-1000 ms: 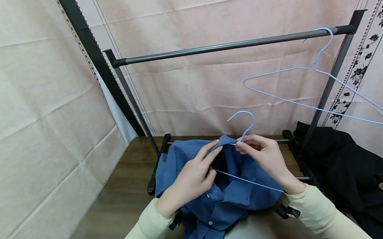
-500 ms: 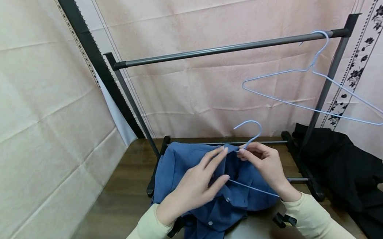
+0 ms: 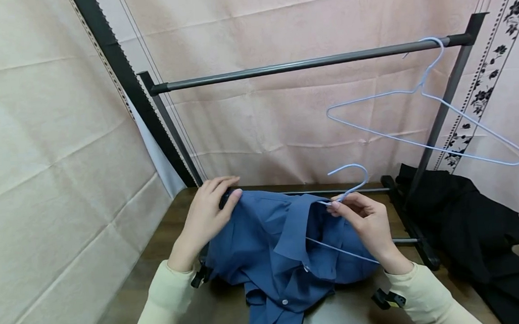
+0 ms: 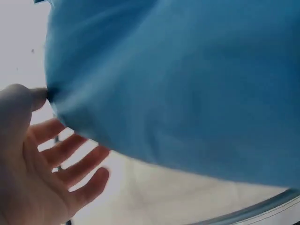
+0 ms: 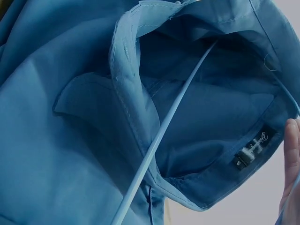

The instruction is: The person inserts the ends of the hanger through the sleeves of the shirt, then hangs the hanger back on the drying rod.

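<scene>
A blue button-up shirt (image 3: pixel 259 236) lies bunched over the base of a clothes rack. A light blue wire hanger (image 3: pixel 342 250) runs into its collar opening, its hook standing up above the collar. My right hand (image 3: pixel 372 227) pinches this hanger at the foot of the hook. At the shirt's left shoulder, my left hand (image 3: pixel 205 215) pinches the cloth edge between thumb and fingers, and creases spread from that spot in the left wrist view. Inside the collar, the right wrist view shows a dark label (image 5: pixel 255 146). The hanger's left arm is hidden under the cloth.
The black rack's top bar (image 3: pixel 280 70) spans above the shirt. A second light blue hanger (image 3: pixel 387 133) hangs from its right end. Black garments (image 3: pixel 464 233) are heaped at the right of the wooden table (image 3: pixel 129 294). Pale curtains (image 3: pixel 257 132) stand behind and at the left.
My left hand has gone from the collar to the shirt's left shoulder and taken hold there. The right hand, still pinching the hanger, has shifted slightly; the hook has moved right and down.
</scene>
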Motion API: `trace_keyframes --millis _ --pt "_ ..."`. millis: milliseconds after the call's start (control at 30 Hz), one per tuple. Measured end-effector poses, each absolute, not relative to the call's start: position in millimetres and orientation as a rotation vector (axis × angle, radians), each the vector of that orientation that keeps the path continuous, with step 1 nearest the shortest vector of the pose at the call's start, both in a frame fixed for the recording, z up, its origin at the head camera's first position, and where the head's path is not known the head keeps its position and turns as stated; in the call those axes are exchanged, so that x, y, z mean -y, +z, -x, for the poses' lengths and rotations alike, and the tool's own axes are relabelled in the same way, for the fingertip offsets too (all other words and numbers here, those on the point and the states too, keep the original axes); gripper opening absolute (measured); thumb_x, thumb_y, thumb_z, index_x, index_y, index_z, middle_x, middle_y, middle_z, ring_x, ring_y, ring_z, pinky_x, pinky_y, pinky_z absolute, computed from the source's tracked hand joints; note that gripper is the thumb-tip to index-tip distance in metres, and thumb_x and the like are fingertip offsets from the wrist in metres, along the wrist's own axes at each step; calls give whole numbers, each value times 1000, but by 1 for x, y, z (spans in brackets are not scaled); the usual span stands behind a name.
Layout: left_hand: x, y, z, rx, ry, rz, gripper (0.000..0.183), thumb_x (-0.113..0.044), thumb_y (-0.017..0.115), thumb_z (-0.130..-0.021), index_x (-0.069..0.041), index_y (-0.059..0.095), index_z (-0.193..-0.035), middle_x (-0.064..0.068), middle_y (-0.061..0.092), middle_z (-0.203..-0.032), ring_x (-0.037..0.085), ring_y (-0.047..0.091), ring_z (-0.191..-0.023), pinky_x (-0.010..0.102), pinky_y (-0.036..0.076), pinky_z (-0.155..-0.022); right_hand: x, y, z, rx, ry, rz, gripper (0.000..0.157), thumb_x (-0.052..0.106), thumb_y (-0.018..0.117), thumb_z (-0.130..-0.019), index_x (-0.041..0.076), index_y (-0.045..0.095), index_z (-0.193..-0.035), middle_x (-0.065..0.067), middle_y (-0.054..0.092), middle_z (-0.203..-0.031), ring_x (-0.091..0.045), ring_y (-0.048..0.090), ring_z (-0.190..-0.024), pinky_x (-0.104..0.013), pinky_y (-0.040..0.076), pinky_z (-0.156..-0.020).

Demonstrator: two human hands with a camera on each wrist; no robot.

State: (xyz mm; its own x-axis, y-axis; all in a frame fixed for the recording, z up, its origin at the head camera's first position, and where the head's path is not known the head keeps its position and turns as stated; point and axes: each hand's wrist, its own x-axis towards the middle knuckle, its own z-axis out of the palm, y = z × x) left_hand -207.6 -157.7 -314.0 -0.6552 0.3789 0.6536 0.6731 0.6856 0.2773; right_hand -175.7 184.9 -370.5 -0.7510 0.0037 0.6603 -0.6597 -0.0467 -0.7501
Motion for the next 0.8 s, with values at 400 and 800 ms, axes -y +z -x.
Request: trace_keyframes --millis 400,800 --pt "167 -326 218 2376 -997 929 23 -26 55 -106 -14 74 -113 -2 71 -111 12 66 -101 36 53 -87 -188 -371 180 1743 1844 -732 10 -13 63 -92 -14 67 -101 -5 75 -97 -14 73 -82 -26 58 -75" --pt "137 -305 213 2124 -831 1101 12 -15 64 -101 -14 75 -104 -4 72 -98 14 64 -93 34 50 -84 -177 -374 181 1790 1821 -776 9 -12 64 -93 -13 67 -101 0 74 -102 -12 72 -85 -27 58 -76"
